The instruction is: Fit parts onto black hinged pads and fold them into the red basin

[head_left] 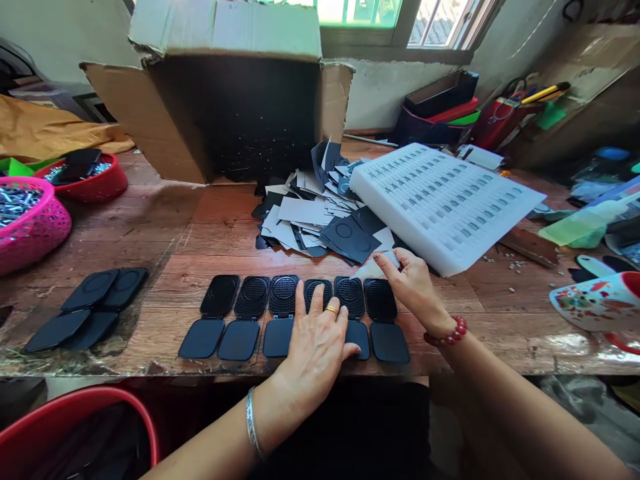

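Note:
My left hand (317, 340) lies with its fingers stretched out across the middle of a row of opened black hinged cases (285, 295). Its fingertips touch the ridged upper half of one case and cover part of it. Just above the row's right end, my right hand (413, 287) pinches a thin whitish piece of paper (373, 268). The cases' upper halves show grids and ring shapes. Their smooth square lower halves (390, 342) lie toward the table's front edge. Behind my hands is a loose pile of black and white cut sheets (305, 212).
A white foam tray (425, 220) with rows of small parts leans at the right. An open cardboard box (225, 30) stands behind the pile. Dark square pieces (90, 290) lie left, near a pink basket (43, 233) of metal parts. A patterned mug (595, 300) is far right.

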Motion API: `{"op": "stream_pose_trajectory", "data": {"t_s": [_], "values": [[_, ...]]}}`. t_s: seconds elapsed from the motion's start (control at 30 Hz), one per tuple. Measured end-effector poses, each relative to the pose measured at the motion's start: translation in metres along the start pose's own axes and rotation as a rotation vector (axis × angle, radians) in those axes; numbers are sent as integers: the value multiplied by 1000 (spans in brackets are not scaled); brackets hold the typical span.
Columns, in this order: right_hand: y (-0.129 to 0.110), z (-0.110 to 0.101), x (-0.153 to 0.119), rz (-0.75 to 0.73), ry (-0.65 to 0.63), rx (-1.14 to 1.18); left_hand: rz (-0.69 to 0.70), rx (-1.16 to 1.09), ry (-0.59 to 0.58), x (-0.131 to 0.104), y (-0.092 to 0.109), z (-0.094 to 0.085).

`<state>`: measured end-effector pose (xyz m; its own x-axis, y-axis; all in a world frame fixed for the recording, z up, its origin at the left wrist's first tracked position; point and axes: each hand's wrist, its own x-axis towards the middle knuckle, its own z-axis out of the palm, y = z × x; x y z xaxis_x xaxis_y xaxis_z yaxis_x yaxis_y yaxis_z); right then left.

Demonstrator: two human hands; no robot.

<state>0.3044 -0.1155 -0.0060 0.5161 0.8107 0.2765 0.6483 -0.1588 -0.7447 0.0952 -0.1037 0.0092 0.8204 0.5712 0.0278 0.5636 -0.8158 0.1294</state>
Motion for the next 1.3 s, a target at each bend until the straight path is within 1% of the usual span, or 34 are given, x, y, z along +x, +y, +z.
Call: {"op": "stream_pose_trajectory", "data": {"t_s": [0.17,0.33,0.43,0.53,0.67,0.77,0.83,0.97,1.07,1.17,1.3], "values": [[-2,3,1,-43,24,-45,24,14,28,1,0,2],[-6,-1,0,-203,41,-151,31,35,43,2,0,1],[-10,-8,-4,-303,5,-204,28,27,61,2,0,2],[-17,-16,-9,-359,-56,-236,15,27,82,1,-2,2],[-26,-19,-16,-368,-144,-210,-9,-14,79,0,-3,2],[-30,-13,-17,-347,-207,-175,-32,-58,47,0,-4,1],[-32,-6,-16,-338,-225,-180,-42,-76,35,0,-3,1],[-35,9,-11,-375,-169,-222,-40,-89,28,0,-3,2],[-37,17,-4,-384,-128,-233,-37,-87,20,0,-3,3],[-36,18,3,-376,-92,-237,-34,-85,27,-1,-4,4],[-29,13,10,-372,-76,-256,-39,-90,22,-1,-4,3]]}}
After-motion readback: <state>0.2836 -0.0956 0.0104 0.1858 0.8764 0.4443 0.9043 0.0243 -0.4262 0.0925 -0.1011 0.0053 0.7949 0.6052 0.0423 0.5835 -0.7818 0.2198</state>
